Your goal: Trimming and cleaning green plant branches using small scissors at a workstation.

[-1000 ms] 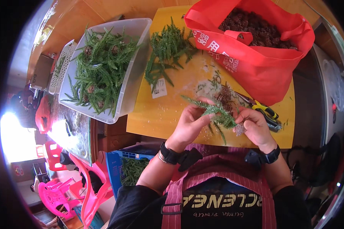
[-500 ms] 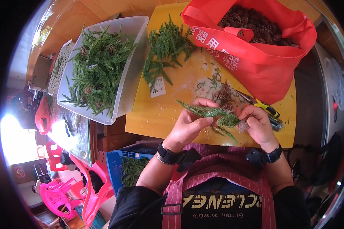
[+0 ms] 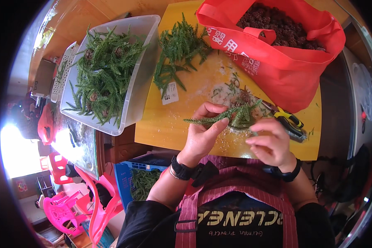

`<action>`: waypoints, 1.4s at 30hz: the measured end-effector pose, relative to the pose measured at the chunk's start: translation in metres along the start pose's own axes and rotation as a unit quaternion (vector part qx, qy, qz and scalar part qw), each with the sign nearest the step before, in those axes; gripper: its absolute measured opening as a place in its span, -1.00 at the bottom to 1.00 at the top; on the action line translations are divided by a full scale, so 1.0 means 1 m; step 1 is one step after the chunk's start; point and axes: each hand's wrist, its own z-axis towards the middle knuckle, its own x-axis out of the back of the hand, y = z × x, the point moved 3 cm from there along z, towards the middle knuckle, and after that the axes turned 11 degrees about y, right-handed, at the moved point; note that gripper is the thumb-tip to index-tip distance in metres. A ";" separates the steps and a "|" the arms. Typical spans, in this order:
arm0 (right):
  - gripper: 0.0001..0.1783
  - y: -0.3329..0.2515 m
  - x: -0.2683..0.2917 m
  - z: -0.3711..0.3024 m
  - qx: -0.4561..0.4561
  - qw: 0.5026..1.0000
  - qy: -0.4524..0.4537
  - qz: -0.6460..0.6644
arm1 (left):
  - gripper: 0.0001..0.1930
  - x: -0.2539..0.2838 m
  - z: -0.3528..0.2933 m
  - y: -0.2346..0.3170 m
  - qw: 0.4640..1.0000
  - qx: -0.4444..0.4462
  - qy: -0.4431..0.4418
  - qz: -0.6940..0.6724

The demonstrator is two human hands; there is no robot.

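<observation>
My left hand (image 3: 205, 129) pinches a green artificial pine sprig (image 3: 242, 118) between thumb and fingers, above the yellow tabletop. Just right of the sprig is my right hand (image 3: 273, 142), apart from it, its fingers loosely spread and slightly blurred. No object shows clearly in those fingers. Behind the sprig, a brown pinecone (image 3: 244, 97) lies partly hidden among white flakes and green bits. Pliers with yellow and black handles (image 3: 290, 120) rest on the table beyond my right hand.
A clear plastic bin (image 3: 130, 111) at the left holds several sprigs with pinecones. Loose green sprigs (image 3: 180, 45) and a white label (image 3: 170, 93) lie beside it. A red bag (image 3: 285, 76) of pinecones stands at the back right. Below the table's left edge is a blue crate (image 3: 124, 182).
My right hand has come off the sprig and moved down, its fingers loosened. The pinecone near its fingertips no longer shows there. My left hand still holds the sprig.
</observation>
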 end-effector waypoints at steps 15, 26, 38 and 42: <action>-0.76 -0.005 -0.012 -0.002 0.010 0.995 -0.037 -0.091 | -0.77 -0.007 -0.003 0.000 0.998 0.031 -0.058 0.002; -0.76 -0.005 -0.010 -0.005 -0.014 0.997 -0.026 -0.069 | -0.81 -0.012 -0.002 0.005 0.996 0.018 -0.075 0.033; -0.78 -0.003 -0.009 -0.005 -0.022 0.998 -0.024 -0.057 | -0.80 -0.014 -0.002 0.005 0.997 0.023 -0.077 0.020; -0.77 -0.003 -0.009 -0.004 -0.016 0.998 -0.021 -0.056 | -0.80 -0.013 -0.002 0.005 0.996 0.030 -0.075 0.028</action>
